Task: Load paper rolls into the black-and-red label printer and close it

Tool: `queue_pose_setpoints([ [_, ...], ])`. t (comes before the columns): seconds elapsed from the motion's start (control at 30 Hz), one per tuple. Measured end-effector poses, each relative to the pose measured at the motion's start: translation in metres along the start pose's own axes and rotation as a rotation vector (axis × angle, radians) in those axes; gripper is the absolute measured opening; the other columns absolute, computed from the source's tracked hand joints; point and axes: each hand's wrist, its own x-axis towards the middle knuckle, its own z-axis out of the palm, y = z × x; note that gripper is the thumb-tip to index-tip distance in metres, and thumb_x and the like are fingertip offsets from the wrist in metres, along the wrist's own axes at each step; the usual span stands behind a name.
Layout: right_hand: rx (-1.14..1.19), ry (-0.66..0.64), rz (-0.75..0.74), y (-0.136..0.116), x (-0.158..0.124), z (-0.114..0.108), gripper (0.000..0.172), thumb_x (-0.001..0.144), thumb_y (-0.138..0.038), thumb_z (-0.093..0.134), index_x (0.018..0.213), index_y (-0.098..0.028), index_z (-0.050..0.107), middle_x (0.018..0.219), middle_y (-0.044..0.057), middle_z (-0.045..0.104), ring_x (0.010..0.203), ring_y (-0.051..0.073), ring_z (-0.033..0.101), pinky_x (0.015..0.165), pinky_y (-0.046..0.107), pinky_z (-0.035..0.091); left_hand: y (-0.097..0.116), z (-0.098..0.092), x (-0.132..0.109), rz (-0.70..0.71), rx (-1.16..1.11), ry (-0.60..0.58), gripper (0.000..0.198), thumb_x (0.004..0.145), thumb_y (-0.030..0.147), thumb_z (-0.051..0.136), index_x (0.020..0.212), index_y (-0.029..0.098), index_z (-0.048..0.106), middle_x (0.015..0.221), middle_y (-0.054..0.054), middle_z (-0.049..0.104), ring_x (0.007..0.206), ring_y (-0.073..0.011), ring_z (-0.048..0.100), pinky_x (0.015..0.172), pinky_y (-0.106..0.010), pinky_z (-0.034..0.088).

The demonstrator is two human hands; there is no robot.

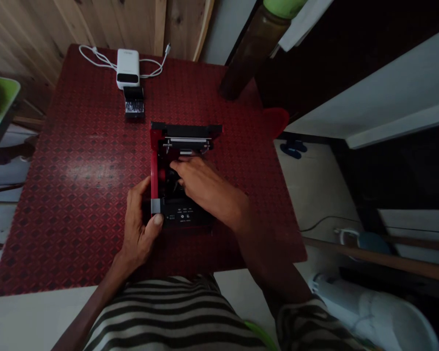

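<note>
Straight down from the head camera, the open red-and-black device (pixel 185 131) sits on a red patterned tablecloth (pixel 66 195), its metal roller bar (pixel 186 142) on the far side and a small button panel (pixel 181 214) on the side toward the person. The left hand (pixel 141 222) is clamped on the device's near left corner, thumb at the front beside a grey block (pixel 155 206) and fingers curled against the red side wall; that grip looks meant to keep the device from sliding on the cloth. The right hand (pixel 201 185) reaches in from the right of the device, its fingers (pixel 179 168) close together over the dark interior; whether they pinch anything is hidden. Beyond the device, a small black box (pixel 134 103) lies just beside a white power bank (pixel 128 68) with its white cable (pixel 95 57) looped out on both sides, and a dark brown bottle (pixel 254 48) stands further off to the right. A striped shirt (pixel 168 312) shows on the near side.
</note>
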Motion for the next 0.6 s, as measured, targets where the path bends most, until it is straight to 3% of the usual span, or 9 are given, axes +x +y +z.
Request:
queue_pose_setpoints([
  [0.1,0.118,0.002,-0.078,0.006,-0.007,-0.008,0.052,0.105,0.009,0.057,0.136,-0.023,0.083,0.133,0.009,0.088,0.131,0.028,0.081,0.123,0.05,0.064,-0.001,0.0,0.001,-0.002,-0.002,-0.002,0.071,0.123,0.066,0.051,0.184,0.029,0.049,0.175,-0.018,0.062,0.155,-0.0411,0.063,0.13,-0.065,0.051],
  [0.27,0.294,-0.022,-0.206,0.004,-0.03,-0.037,0.067,0.104,0.01,0.053,0.15,-0.028,0.082,0.15,0.005,0.088,0.138,0.023,0.083,0.124,0.047,0.066,0.001,-0.004,0.002,-0.022,-0.023,-0.006,0.071,0.121,0.067,0.055,0.182,0.03,0.052,0.173,-0.017,0.064,0.154,-0.0401,0.064,0.129,-0.063,0.053],
  [0.37,0.334,0.01,-0.265,0.0,-0.045,-0.044,0.055,0.106,0.006,0.059,0.142,-0.026,0.085,0.142,0.006,0.09,0.129,0.024,0.084,0.12,0.048,0.067,0.009,-0.007,0.001,-0.066,-0.066,-0.009,0.07,0.12,0.067,0.059,0.179,0.029,0.057,0.169,-0.016,0.068,0.152,-0.039,0.068,0.127,-0.06,0.056],
  [0.47,0.32,0.077,-0.258,-0.001,-0.053,-0.038,0.031,0.113,-0.003,0.068,0.118,-0.024,0.089,0.117,0.006,0.091,0.108,0.025,0.082,0.106,0.045,0.069,0.019,-0.008,0.009,-0.16,-0.12,0.041,0.068,0.12,0.069,0.058,0.173,0.028,0.064,0.165,-0.016,0.072,0.148,-0.0382,0.073,0.122,-0.059,0.061],
  [0.6,0.273,0.247,-0.226,-0.004,-0.059,-0.022,0.027,0.119,-0.012,0.068,0.104,-0.024,0.086,0.102,0.005,0.085,0.097,0.023,0.076,0.093,0.039,0.067,0.022,-0.01,0.05,-0.171,-0.106,0.21,0.069,0.117,0.078,0.063,0.164,0.029,0.071,0.166,-0.016,0.073,0.149,-0.0372,0.074,0.124,-0.059,0.062],
])
